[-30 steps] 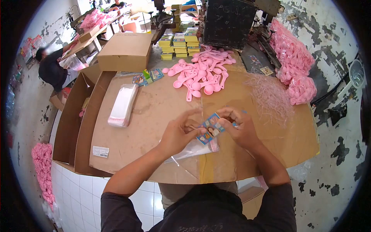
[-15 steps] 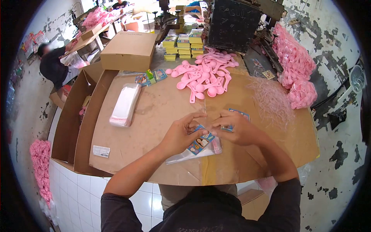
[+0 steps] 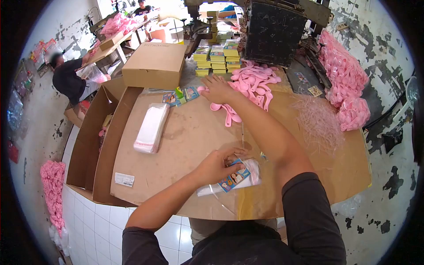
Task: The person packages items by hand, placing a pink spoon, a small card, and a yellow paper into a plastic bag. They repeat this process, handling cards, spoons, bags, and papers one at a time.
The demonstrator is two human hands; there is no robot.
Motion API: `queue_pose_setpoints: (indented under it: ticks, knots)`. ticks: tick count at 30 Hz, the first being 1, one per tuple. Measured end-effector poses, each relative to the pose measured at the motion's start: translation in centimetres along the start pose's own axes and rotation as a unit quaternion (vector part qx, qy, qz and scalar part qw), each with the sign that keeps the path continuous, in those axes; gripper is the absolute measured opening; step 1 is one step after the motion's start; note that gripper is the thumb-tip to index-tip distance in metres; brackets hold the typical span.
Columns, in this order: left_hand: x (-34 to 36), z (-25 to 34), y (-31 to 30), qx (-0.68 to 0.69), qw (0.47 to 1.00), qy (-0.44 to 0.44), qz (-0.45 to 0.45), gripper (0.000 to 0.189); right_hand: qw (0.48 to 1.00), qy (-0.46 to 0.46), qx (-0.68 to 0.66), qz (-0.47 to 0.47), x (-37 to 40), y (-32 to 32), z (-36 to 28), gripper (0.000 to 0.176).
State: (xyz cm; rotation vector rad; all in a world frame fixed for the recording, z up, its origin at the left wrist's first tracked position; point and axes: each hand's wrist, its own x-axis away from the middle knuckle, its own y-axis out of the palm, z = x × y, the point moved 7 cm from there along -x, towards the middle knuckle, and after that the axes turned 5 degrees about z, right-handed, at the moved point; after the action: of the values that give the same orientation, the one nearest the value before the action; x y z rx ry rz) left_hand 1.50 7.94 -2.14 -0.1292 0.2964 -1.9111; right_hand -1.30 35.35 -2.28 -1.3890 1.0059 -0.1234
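My left hand (image 3: 216,165) is closed on a blue printed card (image 3: 234,178), thumb on top, low over the front of the table. Beneath the card lies a small stack of clear plastic bags (image 3: 254,179). My right hand (image 3: 217,90) is stretched far forward at the left edge of a heap of pink plastic spoons (image 3: 258,79). Its fingers are spread, palm down, and they cover some of the spoons. Just left of it are several printed cards (image 3: 191,94) with a green object (image 3: 179,94) on top.
A stack of clear bags (image 3: 151,128) lies left of centre. Behind are a cardboard box (image 3: 154,64), yellow-edged card stacks (image 3: 216,59) and a black machine (image 3: 269,33). Pink strands (image 3: 320,123) and bagged pink goods (image 3: 344,70) are right. Another person (image 3: 68,77) sits far left.
My right hand has left the card beside my left hand and reached forward to the spoons. My left hand still holds the card. The view has shifted slightly.
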Motion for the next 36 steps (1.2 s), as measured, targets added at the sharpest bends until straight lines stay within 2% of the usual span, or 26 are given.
queue_pose_setpoints:
  ticks: [3,5,8,12,15,18,21,24,27,30,33,36]
  knots:
    - [0.1,-0.4,-0.1,0.014,1.000,0.002,0.011,0.040,0.988,-0.002,0.034,-0.151,0.9,0.0,0.9,0.056]
    - [0.2,-0.2,-0.1,0.003,1.000,0.008,0.015,0.040,0.987,0.020,0.002,-0.162,2.1,-2.1,1.2,0.053]
    - [0.2,-0.1,-0.1,-0.030,0.999,-0.020,0.004,0.040,0.991,-0.003,-0.041,-0.130,5.0,-3.7,2.5,0.048]
    - [0.2,0.2,0.1,-0.062,0.998,0.019,0.001,0.040,0.991,-0.074,-0.044,-0.102,9.2,-7.6,2.2,0.042]
    - [0.2,0.9,0.0,-0.082,0.996,0.032,-0.008,0.040,0.992,-0.118,0.036,0.021,11.6,-10.1,2.5,0.037]
    - [0.2,0.6,0.0,-0.017,1.000,0.004,-0.009,0.040,0.988,-0.102,-0.112,-0.032,12.2,-14.9,1.4,0.036]
    - [0.3,0.3,0.0,0.079,0.996,-0.030,-0.022,0.039,0.979,-0.048,-0.062,-0.190,13.9,-17.6,0.6,0.035]
    - [0.4,1.4,-0.3,0.162,0.985,-0.041,-0.043,0.034,0.985,-0.090,0.077,-0.124,16.2,-17.0,1.1,0.033]
    - [0.3,1.2,-0.4,0.197,0.978,-0.048,-0.045,0.036,0.991,-0.089,0.049,-0.081,17.0,-17.3,0.9,0.032]
    - [0.2,1.5,-1.0,0.234,0.971,-0.035,-0.039,0.039,0.997,-0.075,-0.023,0.012,16.8,-19.5,-0.1,0.029]
    - [0.3,2.6,-1.6,0.271,0.963,-0.008,-0.014,0.042,0.985,-0.007,-0.161,-0.062,18.1,-21.2,-1.4,0.023]
    - [0.3,2.5,-2.1,0.266,0.964,0.004,-0.001,0.045,0.947,0.036,-0.292,-0.132,20.6,-23.3,-4.0,0.021]
